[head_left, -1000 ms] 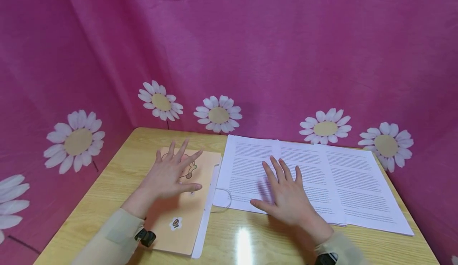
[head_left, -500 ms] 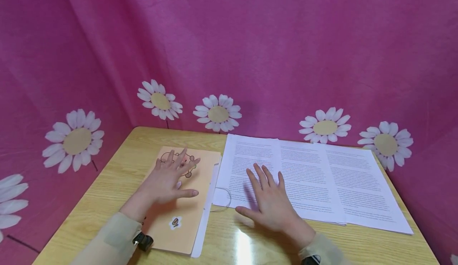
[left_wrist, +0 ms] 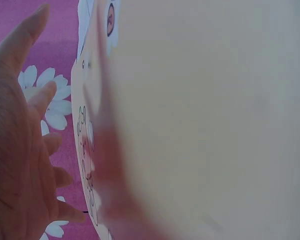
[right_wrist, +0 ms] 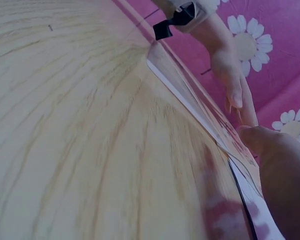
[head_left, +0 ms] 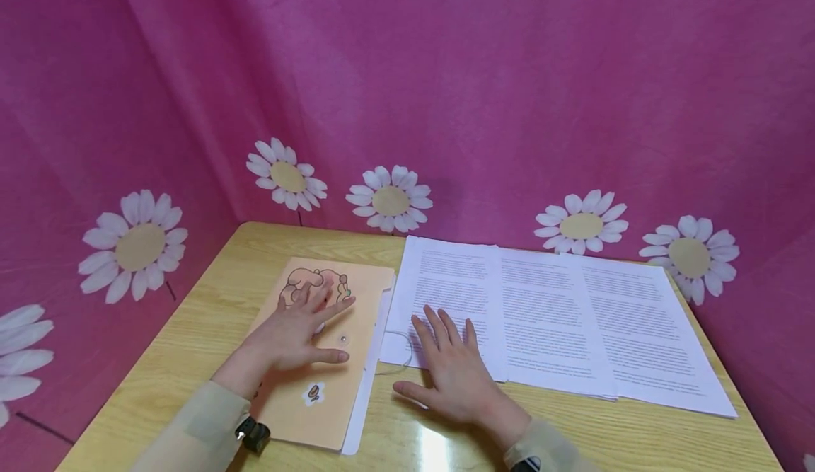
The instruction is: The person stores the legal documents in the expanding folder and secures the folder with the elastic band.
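A peach file folder [head_left: 312, 415] with cartoon drawings lies on the table's left side, its white inner edge showing along the right. Over its upper half is my left hand [head_left: 289, 337], fingers spread; in the left wrist view a gap shows between the hand [left_wrist: 20, 150] and the folder [left_wrist: 190, 100]. A thin string [head_left: 410, 348] loops out from the folder's right side. My right hand [head_left: 458, 376], fingers spread, is over the near edge of the leftmost printed sheets [head_left: 455, 274]. Neither hand holds anything. Whether the right fingertips touch the paper, I cannot tell.
Two more overlapping stacks of printed sheets, a middle one [head_left: 547, 316] and a right one [head_left: 649, 337], reach toward the wooden table's [head_left: 382, 429] right edge. A pink curtain [head_left: 484, 104] with daisies stands behind and at both sides.
My right hand has moved left and slightly nearer, from over the middle sheets toward the folder. The left hand has sunk a little closer to the folder. Papers and folder stay put.
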The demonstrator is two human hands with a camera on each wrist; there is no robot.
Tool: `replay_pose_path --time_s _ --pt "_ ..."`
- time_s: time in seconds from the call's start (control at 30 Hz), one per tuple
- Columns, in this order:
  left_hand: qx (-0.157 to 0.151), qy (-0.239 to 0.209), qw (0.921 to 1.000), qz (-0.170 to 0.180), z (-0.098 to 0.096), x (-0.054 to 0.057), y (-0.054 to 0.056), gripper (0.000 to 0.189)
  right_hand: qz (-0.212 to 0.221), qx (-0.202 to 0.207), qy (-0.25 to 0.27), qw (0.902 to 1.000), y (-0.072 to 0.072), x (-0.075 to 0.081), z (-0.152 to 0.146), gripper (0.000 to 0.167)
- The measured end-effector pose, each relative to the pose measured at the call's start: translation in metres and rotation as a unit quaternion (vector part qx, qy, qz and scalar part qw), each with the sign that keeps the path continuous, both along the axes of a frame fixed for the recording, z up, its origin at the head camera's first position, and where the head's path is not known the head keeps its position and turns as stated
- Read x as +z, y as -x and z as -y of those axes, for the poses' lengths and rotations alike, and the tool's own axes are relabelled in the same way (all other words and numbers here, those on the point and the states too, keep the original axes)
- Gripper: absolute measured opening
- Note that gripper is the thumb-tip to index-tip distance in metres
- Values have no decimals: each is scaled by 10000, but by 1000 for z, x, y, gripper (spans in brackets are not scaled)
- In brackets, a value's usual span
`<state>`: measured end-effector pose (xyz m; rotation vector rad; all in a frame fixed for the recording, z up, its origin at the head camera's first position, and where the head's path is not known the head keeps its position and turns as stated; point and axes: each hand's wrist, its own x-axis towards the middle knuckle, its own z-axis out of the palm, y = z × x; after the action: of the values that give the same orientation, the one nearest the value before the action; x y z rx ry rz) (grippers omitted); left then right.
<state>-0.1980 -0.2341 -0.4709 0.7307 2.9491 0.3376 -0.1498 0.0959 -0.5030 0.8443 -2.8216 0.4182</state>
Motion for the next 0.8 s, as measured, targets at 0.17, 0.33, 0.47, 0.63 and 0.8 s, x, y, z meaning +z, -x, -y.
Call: replay_pose_path --time_s 0.17,0.33,0.47,0.63,0.8 --pt "-5 -74 9997 232 0 -2 -2 98 161 116 19 9998 0 -1 12 106" --pt "14 -6 9995 320 1 -4 -2 100 326 205 -59 9992 0 -3 23 105" --pt "50 32 9990 448 2 -3 -2 101 505 212 -139 9984 2 -3 32 106" --pt "12 12 9980 638 -1 -2 -5 102 544 298 -114 9980 5 -6 42 106" --pt "-53 19 9968 795 -7 1 -7 104 554 291 -271 9977 6 -10 49 107"
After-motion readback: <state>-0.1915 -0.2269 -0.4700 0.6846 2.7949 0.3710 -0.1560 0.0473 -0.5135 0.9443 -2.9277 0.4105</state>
